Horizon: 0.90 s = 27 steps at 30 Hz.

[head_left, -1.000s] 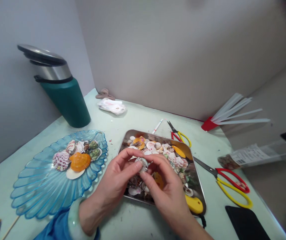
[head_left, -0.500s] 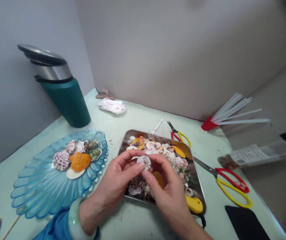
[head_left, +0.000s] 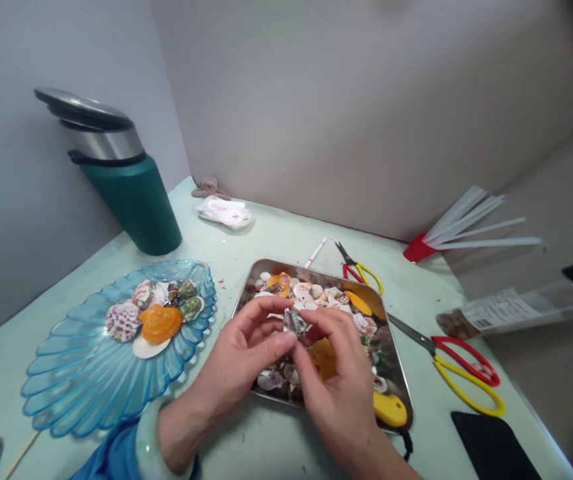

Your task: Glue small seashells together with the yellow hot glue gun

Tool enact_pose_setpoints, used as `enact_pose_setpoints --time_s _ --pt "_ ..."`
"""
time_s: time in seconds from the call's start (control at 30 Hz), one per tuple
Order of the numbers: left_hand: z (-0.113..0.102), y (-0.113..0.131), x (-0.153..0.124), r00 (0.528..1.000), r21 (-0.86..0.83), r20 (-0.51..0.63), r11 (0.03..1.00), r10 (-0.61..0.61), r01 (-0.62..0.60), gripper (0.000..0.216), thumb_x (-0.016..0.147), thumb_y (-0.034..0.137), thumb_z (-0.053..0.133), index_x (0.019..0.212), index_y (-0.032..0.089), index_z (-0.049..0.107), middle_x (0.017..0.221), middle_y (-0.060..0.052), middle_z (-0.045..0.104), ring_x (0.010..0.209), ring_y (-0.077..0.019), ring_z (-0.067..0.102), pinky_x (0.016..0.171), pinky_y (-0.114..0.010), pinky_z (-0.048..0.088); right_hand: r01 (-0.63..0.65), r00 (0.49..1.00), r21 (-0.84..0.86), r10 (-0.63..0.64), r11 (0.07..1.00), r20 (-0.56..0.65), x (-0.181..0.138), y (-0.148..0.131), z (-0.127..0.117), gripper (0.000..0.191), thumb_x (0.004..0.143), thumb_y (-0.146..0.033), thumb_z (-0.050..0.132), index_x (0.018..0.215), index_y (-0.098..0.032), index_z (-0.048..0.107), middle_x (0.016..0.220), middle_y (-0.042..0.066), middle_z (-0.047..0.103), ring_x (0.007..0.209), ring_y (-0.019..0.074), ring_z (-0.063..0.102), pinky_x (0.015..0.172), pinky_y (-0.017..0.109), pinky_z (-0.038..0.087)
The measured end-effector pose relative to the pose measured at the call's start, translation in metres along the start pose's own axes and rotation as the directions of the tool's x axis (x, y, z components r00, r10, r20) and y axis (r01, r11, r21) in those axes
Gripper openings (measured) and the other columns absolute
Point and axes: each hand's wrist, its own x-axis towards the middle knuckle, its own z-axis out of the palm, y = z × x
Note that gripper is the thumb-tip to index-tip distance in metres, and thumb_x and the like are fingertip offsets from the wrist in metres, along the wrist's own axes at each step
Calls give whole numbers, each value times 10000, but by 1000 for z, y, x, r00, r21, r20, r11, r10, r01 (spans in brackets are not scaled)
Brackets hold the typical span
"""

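My left hand [head_left: 236, 363] and my right hand [head_left: 333, 377] meet above a metal tray [head_left: 396, 363] full of mixed seashells. Both pinch one small grey-white shell [head_left: 295, 323] between thumbs and fingertips, just over the tray's near half. To the left lies a blue shell-shaped glass dish [head_left: 86, 373] with an orange scallop shell [head_left: 160, 323] and a few other shells in it.
A green flask [head_left: 131, 193] with a steel lid stands at the back left. Small scissors [head_left: 361, 270] and large red-and-yellow scissors [head_left: 459, 373] lie right of the tray. Glue sticks [head_left: 471, 223] lean at the right wall. A black phone [head_left: 491, 447] sits near the front right.
The shell between my fingers has been turned and lifted slightly. My right hand shifted a little to the right; everything else is unmoved.
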Motion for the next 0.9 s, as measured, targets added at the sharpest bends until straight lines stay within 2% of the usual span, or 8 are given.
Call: enact_pose_setpoints --time_s 0.2,0.43,0.7,0.9 --pt "1 -1 0 1000 -4 8 1000 -16 16 254 775 196 731 1018 248 679 937 -6 717 885 -138 668 797 -219 514 -1 1000 9 1 1000 6 0 -1 -1 271 851 -83 554 1084 -222 559 1035 64 552 963 200 549 823 341 474" --pt "7 4 -2 998 48 -63 999 17 -14 295 696 159 783 975 215 703 938 -23 725 870 -157 670 781 -240 533 30 1000 8 -30 1000 -8 -2 1 0 267 848 -82 556 1077 -219 548 1011 57 556 897 190 560 757 320 485" --pt "6 3 -1 998 44 -57 999 23 -20 288 713 171 771 990 208 704 962 -41 731 867 -177 680 773 -266 547 42 999 2 -42 999 -9 -1 1 -1 273 848 -83 552 1080 -226 543 999 53 557 891 192 553 761 331 488" --pt "7 3 -1 996 55 -64 997 65 -61 260 699 146 774 938 235 719 967 -12 724 849 -157 679 759 -249 551 39 999 -1 -39 999 -12 -3 1 -1 273 849 -82 550 1078 -230 540 1015 58 563 904 192 564 749 330 497"
